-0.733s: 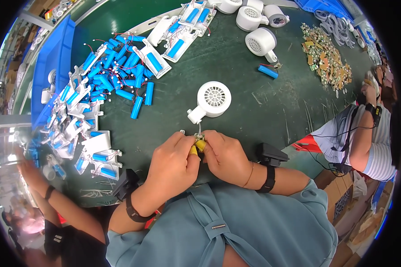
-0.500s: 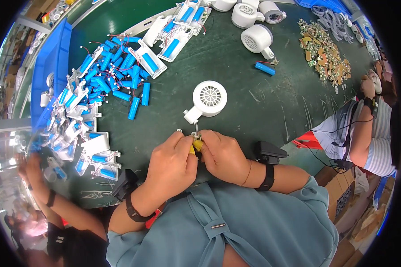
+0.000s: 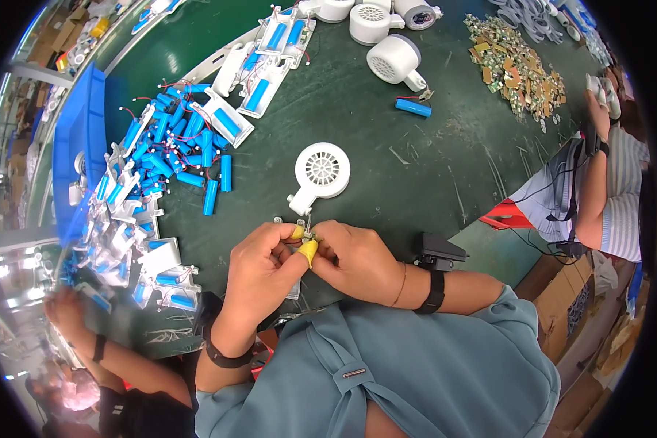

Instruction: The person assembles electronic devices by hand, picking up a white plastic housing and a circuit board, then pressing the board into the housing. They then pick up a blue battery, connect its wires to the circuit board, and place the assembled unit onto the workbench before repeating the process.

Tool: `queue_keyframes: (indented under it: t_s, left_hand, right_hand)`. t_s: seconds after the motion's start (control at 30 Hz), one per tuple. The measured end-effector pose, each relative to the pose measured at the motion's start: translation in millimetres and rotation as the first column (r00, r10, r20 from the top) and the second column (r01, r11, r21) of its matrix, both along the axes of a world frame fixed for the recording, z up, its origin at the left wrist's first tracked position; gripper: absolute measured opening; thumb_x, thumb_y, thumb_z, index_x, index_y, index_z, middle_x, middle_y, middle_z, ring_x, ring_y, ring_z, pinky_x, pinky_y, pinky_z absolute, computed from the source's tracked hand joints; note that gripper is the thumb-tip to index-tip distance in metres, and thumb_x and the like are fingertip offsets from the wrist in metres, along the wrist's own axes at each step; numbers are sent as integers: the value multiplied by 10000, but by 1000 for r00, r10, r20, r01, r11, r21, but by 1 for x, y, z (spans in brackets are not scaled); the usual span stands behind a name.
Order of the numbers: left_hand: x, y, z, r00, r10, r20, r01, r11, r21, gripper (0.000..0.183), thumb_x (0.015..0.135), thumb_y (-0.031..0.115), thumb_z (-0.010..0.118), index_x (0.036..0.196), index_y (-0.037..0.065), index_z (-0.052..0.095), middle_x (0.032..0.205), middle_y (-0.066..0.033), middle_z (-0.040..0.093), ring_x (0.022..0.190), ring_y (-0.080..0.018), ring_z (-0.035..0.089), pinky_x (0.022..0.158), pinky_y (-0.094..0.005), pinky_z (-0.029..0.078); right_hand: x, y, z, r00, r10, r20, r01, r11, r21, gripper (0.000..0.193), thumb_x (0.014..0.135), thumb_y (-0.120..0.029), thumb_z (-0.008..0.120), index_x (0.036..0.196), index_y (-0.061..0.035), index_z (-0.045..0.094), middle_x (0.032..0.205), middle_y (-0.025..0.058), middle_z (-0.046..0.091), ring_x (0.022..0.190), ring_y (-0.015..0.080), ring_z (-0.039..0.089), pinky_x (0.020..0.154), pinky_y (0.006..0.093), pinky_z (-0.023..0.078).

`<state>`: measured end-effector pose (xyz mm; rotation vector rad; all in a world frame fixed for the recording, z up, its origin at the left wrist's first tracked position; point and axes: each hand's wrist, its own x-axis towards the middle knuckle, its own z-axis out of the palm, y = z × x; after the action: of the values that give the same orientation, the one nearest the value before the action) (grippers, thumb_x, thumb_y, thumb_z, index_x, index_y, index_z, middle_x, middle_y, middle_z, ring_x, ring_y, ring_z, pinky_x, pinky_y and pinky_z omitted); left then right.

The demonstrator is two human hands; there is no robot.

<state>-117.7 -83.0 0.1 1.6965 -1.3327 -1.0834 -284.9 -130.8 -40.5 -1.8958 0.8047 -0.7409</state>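
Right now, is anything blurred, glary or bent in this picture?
Head view: the white fan looks crisp; the co-worker's hand at lower left looks smeared; pale glare hazes that side; the blue bin seems bowed; corners are black.

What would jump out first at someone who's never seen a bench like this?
Probably the round white unit with a spoked grille, mid-bench just beyond the person's left grip and right grip. Next, the bright heap of blue cylinders on the left of the dark green tabletop. Then the pile of little green and tan boards toward the upper right.
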Motion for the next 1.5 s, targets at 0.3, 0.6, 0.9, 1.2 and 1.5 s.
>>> queue_keyframes:
  t_s: [0.3,0.6,0.9,1.2,1.5]
  left_hand:
    - [-13,-1,0,979,43,199,-33,998,-52,171,714,2,687,873,-14,626,753,-77,615,569,-128,570,520,-263,469]
    - [-9,-3,1,992,45,118,-46,999,7,164,760,-7,684,916,-17,634,766,-26,605,611,-59,543,533,-212,445]
    - [3,1,2,996,-9,87,7,1000,23,189,758,25,698,927,-8,620,756,-54,594,568,-85,536,533,-241,449]
    - [7,13,25,909,-39,-415,105,985,137,155,874,58,667,1002,-6,610,854,-17,627,644,-56,535,566,-212,428]
    - [110,78,84,737,471,-484,-581,808,-98,330,949,304,573,923,-20,629,684,-21,552,493,-77,421,428,-216,303]
  right_hand:
    - [1,2,-2,999,-6,-33,4,999,-46,262,776,-64,712,933,-22,506,776,122,611,653,288,646,552,364,518]
    - [1,-1,1,1000,6,-14,-6,999,-34,253,785,-60,704,942,-21,510,773,117,609,643,272,644,552,354,515]
    - [-19,-27,29,968,-223,114,237,964,-120,482,745,-6,695,1180,-32,489,1131,166,554,883,272,629,714,355,515]
    - [-10,-50,25,999,-6,38,0,985,171,712,793,-87,729,1390,8,354,1197,170,552,1066,273,600,941,354,475]
    - [-29,-42,24,971,146,192,-218,869,444,440,921,-10,592,1333,8,439,1124,105,603,994,150,628,901,291,491]
